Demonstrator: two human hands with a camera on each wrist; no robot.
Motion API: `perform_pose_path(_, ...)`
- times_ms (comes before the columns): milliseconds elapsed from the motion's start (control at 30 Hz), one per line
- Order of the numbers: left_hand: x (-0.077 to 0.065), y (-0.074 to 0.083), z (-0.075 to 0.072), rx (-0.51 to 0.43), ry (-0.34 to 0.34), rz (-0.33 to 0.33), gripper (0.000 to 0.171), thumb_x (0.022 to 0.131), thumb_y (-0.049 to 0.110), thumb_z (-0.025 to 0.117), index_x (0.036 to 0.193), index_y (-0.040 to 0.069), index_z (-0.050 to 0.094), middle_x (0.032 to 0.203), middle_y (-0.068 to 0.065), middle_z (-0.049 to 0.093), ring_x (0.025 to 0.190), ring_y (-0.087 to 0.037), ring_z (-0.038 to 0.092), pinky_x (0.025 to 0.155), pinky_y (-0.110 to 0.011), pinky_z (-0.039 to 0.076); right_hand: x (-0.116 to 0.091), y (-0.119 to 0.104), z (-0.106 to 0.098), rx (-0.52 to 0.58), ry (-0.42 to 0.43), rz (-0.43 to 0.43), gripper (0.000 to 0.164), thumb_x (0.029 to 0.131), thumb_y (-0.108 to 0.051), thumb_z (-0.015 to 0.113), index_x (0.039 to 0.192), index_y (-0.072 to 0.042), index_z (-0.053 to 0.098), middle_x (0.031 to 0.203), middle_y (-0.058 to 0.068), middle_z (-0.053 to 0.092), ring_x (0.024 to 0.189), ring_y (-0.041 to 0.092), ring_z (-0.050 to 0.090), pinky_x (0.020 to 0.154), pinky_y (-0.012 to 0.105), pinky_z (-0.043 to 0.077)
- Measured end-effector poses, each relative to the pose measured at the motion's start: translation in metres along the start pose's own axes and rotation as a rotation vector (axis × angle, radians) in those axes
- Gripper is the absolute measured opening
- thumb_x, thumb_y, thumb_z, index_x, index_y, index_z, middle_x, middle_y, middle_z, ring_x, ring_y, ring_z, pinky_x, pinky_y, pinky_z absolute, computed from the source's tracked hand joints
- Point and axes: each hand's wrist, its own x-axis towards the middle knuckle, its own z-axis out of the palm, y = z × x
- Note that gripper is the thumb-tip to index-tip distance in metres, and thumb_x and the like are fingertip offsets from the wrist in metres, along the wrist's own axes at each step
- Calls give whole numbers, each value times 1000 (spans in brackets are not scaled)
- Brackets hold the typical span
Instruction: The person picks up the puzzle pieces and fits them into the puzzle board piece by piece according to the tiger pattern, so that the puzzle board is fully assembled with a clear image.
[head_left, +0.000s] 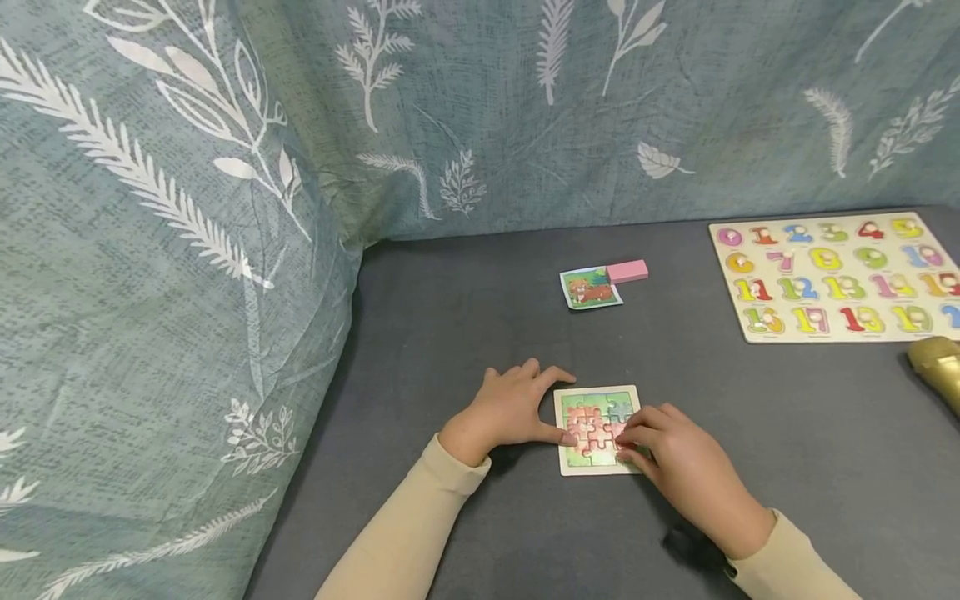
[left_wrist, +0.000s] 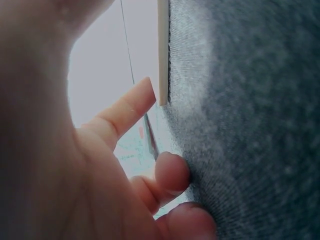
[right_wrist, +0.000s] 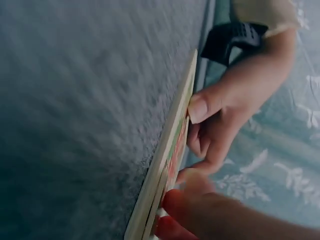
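A small square jigsaw puzzle [head_left: 592, 473] in a pale wooden frame lies flat on the dark table, its picture pink and red on green with a bluish part at upper right. My left hand [head_left: 513, 408] spreads over its left side, thumb resting on the pieces and a fingertip near the top left corner. With thumb and fingertips my right hand [head_left: 690, 467] pinches a puzzle piece [right_wrist: 159, 197] at the right side of the picture; the fingers hide most of it. In the left wrist view the frame's edge [left_wrist: 163, 55] shows beside the fingers.
Beyond the puzzle lie a small animal picture card [head_left: 588, 292] and a pink block [head_left: 627, 272] touching its corner. At right are a number board [head_left: 840, 279] and a gold-coloured object [head_left: 937, 371], cut off by the view. A leaf-patterned curtain [head_left: 487, 108] borders the table behind and left.
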Motion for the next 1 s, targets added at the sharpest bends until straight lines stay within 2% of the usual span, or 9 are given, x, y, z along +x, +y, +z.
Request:
perform_pose_path(100, 0, 2, 1, -7, -5, 5, 86, 66, 76, 65, 141, 40, 41, 103, 4, 48, 90, -14, 52, 78, -46, 36, -15, -4, -5, -66, -1, -29, 19, 76, -23, 81, 92, -16, 75, 97, -4, 63, 90, 15, 55, 74, 35, 48)
perform_pose_path(233, -1, 0, -1, -10, -1, 5, 86, 67, 76, 65, 141, 40, 41, 103, 4, 48, 90, -14, 52, 78, -45, 36, -27, -7, -6, -136, -67, -39, 40, 75, -32, 81, 110, -15, 72, 112, 0, 61, 103, 22, 53, 78, 42, 46)
perform_pose_path(333, -1, -2, -3, -11, 6, -2, 85, 67, 75, 66, 140, 40, 41, 104, 3, 49, 91, -15, 52, 79, -46, 36, -30, -9, -3, -165, -102, -32, 54, 77, -41, 77, 123, -14, 66, 123, 2, 56, 111, 26, 50, 81, 46, 44)
perform_pose_path(467, 0, -3, -2, -5, -3, 1, 86, 67, 76, 65, 141, 40, 41, 105, 3, 49, 92, -15, 53, 79, -47, 37, -30, -13, 1, -185, -125, -13, 64, 78, -46, 75, 131, -14, 60, 130, 5, 51, 115, 28, 47, 82, 50, 44)
perform_pose_path(767, 4, -1, -1, -7, -14, 8, 86, 67, 76, 65, 141, 40, 40, 103, 4, 48, 91, -14, 52, 77, -45, 36, -30, -17, 0, -205, -88, 30, 54, 75, -36, 81, 122, -15, 66, 120, 3, 57, 109, 29, 50, 82, 49, 42)
perform_pose_path(1000, 6, -2, -3, 4, -13, 2, 86, 68, 75, 65, 142, 40, 39, 105, 3, 48, 92, -15, 52, 79, -47, 36, -22, -11, -4, -204, -43, 24, 43, 74, -30, 83, 114, -21, 71, 114, 2, 60, 105, 28, 52, 80, 50, 43)
